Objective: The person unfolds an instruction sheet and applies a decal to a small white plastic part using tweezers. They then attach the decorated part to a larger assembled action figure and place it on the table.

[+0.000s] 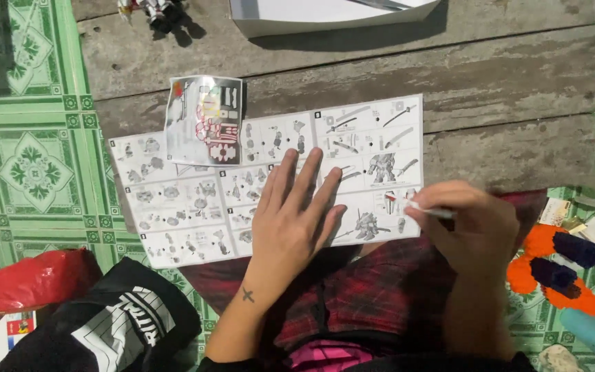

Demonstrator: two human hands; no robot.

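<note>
We have the left hand (296, 217) flat on the instruction sheet (173, 200), palm down, fingers spread and straight, gripping nothing, just pressing the paper near its middle. Small cross mark on the wrist. The right hand (473, 227) is curled closed around a thin white tool (430, 211), pinched between thumb and fingertips; its reddish tip touches the lower right panel of the sheet. The sheet lies unfolded across a worn wooden board (483, 83), with its lower edge over our red plaid lap. A sticker sheet (205, 119) sits on the instruction sheet's upper left corner, overlapping it. A white box (325, 17) rests at the board's far edge, a small toy figure (160, 12) left of it. Green patterned floor tiles (29, 165) on the left. A red bag (25, 279) and a black-and-white bag (122, 320) sit at lower left, an orange toy (552, 269) at right.
</note>
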